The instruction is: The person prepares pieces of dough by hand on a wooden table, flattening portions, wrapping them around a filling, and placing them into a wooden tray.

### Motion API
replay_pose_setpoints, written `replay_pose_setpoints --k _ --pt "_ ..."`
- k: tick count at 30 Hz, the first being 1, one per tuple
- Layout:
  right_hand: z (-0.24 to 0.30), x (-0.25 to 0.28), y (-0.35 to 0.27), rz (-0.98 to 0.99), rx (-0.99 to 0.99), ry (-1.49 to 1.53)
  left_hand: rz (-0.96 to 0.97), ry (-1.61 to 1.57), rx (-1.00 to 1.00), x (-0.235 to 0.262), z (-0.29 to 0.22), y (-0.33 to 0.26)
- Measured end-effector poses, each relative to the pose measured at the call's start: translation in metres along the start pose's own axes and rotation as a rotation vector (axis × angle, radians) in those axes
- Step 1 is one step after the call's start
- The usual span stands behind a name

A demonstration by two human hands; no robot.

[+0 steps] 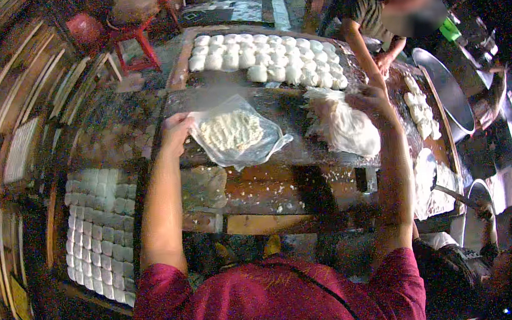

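Note:
My left hand [177, 133] pinches the left edge of a clear plastic sheet or bag [220, 156], which lies on the wooden table. A flattened, lumpy mass of pale yellow dough or filling [231, 131] sits on it. My right hand [377, 105] is closed at the upper right of a second plastic bag [349, 128], bulging with something whitish; its fingertips are partly hidden. Beyond both bags, rows of round white dough pieces [282, 57] cover the table's far part.
A co-worker [369, 18] leans over the far right table edge, near more dough pieces [421, 108]. Another person's hand [482, 209] is near a long-handled tool [452, 192] at right. Large metal basins [445, 89] stand beyond. Left are a dough-filled tray [96, 237] and red stool [136, 43].

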State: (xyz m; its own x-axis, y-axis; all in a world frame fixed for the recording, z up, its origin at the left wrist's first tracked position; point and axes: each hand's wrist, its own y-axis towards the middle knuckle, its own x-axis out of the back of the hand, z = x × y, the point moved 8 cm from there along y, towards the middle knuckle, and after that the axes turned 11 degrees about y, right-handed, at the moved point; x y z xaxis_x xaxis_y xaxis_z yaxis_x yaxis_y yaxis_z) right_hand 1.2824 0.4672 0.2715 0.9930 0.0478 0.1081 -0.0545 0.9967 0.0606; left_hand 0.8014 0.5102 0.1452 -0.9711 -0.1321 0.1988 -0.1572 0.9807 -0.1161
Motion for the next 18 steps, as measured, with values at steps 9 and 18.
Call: replay_pose_setpoints --k 9,18 --pt "-0.049 -0.250 0.098 0.252 -0.161 -0.429 -0.178 0.049 -0.134 0.016 0.008 0.011" --pt "-0.069 -0.274 0.108 0.570 0.092 -0.068 -0.330 0.461 -0.349 0.019 0.008 0.020"
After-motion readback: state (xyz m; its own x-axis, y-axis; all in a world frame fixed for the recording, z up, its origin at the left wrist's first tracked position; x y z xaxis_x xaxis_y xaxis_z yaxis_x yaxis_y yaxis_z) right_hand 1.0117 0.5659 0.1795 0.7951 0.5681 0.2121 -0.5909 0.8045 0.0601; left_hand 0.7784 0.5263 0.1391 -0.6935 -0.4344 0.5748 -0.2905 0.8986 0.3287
